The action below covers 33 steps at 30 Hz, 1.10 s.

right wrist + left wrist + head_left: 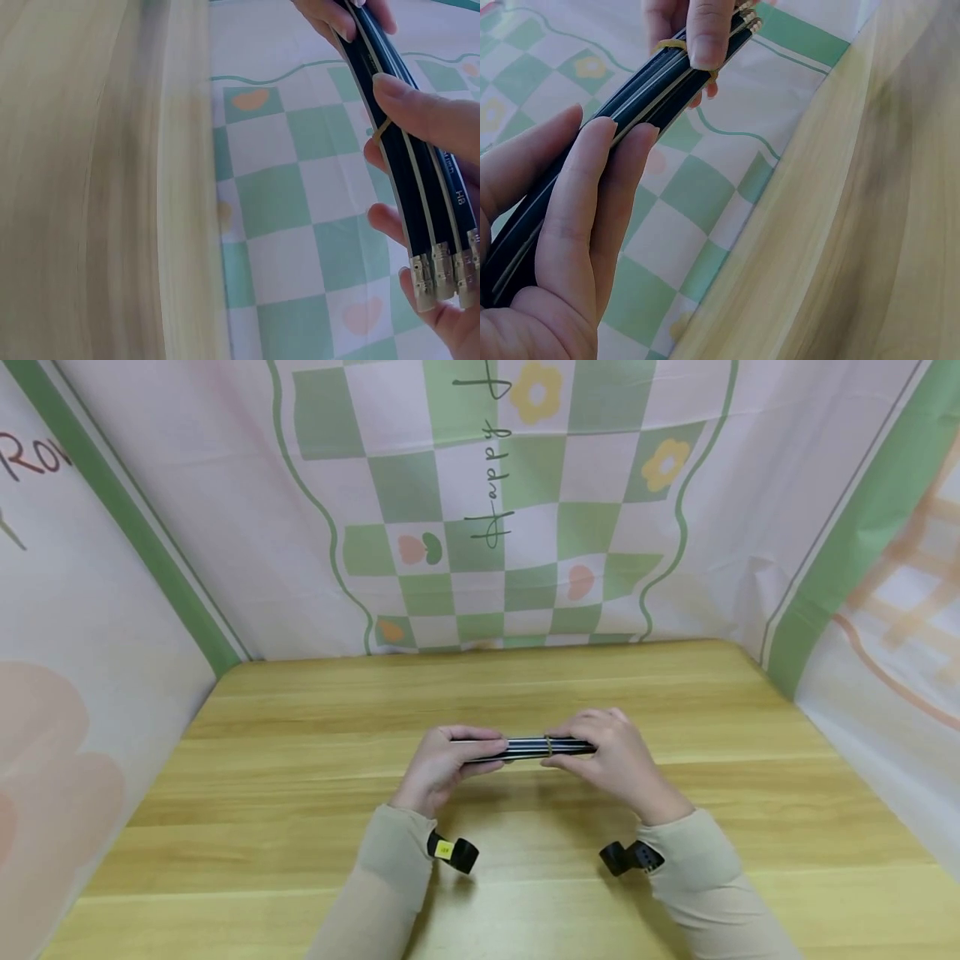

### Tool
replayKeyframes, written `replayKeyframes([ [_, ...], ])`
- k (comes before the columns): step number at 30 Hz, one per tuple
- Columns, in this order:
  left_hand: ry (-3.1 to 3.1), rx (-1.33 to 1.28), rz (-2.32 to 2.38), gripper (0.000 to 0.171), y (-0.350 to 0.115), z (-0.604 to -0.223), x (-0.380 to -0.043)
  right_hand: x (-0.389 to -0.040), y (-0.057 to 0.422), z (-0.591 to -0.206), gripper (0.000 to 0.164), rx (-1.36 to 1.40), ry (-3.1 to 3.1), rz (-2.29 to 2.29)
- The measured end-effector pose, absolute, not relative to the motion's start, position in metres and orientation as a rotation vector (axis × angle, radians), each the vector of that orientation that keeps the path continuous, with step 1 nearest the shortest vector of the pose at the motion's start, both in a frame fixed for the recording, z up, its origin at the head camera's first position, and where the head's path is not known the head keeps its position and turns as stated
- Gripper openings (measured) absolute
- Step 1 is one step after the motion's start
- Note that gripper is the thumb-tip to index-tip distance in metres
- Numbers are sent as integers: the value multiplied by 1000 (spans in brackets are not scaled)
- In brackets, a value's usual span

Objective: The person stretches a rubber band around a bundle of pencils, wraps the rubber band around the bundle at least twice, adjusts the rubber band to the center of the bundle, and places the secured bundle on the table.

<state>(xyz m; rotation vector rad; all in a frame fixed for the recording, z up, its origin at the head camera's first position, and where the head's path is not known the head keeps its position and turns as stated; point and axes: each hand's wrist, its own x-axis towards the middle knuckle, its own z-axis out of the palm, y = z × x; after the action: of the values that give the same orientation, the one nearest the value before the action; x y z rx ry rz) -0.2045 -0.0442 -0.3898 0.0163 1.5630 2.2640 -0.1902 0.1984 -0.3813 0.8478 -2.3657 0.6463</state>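
A bundle of dark pencils [528, 747] with thin pale stripes is held level over the table between both hands. My left hand [442, 760] grips one end, its fingers and thumb curled round the pencils in the left wrist view. My right hand [603, 752] holds the other end, thumb on one side and fingers on the other. A yellowish rubber band [382, 129] circles the bundle beside the right thumb. White erasers in silvery metal ferrules [442, 274] stick out past the right hand, and "HB" is printed on one pencil.
A wooden table [300, 893] lies beneath the hands. Behind it hangs a cloth [405, 485] with green checks and flowers, and more cloth walls rise on both sides. Each wrist wears a black camera [465, 857] on a strap.
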Motion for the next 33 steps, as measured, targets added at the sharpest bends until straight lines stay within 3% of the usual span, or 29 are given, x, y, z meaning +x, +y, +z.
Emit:
replayKeyframes([
  [33,1553,37,2256,27,-33,-391,-199,-189,190,-384,46,906,-2313,484],
])
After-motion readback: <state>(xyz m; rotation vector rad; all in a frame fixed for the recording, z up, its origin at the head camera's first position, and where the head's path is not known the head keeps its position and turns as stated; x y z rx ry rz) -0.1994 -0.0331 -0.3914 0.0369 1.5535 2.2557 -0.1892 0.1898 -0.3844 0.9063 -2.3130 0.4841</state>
